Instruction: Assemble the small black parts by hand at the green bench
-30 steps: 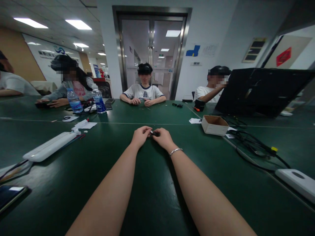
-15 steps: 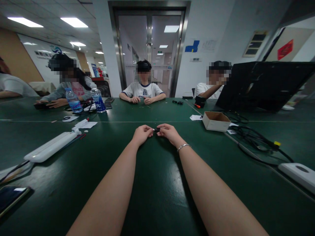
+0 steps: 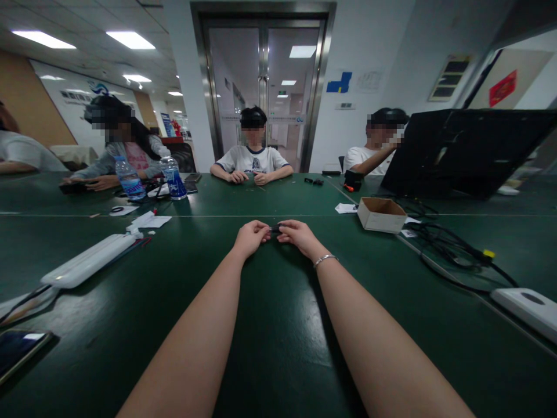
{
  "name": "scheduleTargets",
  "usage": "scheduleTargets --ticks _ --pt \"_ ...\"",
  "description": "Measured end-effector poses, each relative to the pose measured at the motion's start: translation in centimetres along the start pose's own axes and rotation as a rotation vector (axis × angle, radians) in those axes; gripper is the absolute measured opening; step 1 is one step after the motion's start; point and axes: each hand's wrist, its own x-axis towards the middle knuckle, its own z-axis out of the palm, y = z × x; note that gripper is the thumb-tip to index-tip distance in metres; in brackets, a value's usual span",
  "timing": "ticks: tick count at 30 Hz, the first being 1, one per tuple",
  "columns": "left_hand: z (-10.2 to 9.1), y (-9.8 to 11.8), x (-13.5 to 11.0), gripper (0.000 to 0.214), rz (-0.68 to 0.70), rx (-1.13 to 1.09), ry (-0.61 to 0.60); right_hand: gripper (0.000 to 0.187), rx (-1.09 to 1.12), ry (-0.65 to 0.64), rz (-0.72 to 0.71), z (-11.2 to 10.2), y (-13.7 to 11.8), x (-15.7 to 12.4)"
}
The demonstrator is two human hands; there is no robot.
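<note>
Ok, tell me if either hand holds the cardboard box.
No: left hand and right hand pinch a small dark part between them; the cardboard box sits apart on the table.

Green table [image 3: 278, 348] bearing, at left, a white power strip [image 3: 87, 264], a phone [image 3: 20, 351] and two water bottles [image 3: 129, 181], and at right an open cardboard box [image 3: 382, 214], black cables [image 3: 452, 252] and a raised black screen [image 3: 465, 151], with seated people [image 3: 252, 161] at its far edge before a glass door [image 3: 261, 75].

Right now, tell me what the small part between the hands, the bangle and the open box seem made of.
The small part: dark, probably plastic, too small to be sure. The bangle: silvery glint, likely metal. The open box: white matte walls, brown inside, seemingly cardboard.
</note>
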Motion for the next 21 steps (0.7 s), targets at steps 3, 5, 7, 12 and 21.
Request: scheduleTargets --ticks 3,5,7,12,21 --pt "0.06 0.25 -0.10 0.001 -0.005 0.003 0.004 0.016 0.032 -0.005 -0.021 -0.17 0.24 0.17" --pt "0.09 0.34 -0.14 0.003 -0.005 0.014 0.007 0.017 0.042 -0.001 -0.029 -0.25 0.38 0.30" --pt "0.12 0.35 -0.12 0.003 -0.009 0.022 0.011 0.016 0.043 0.003 -0.034 -0.32 0.49 0.42" --pt "0.08 0.16 0.16 0.013 -0.033 0.051 0.010 0.018 0.051 -0.019 -0.052 -0.49 0.49 0.37" --pt "-0.10 -0.25 0.52 0.028 -0.030 0.082 0.008 0.023 0.069 -0.060 -0.064 -0.65 0.12 -0.13"
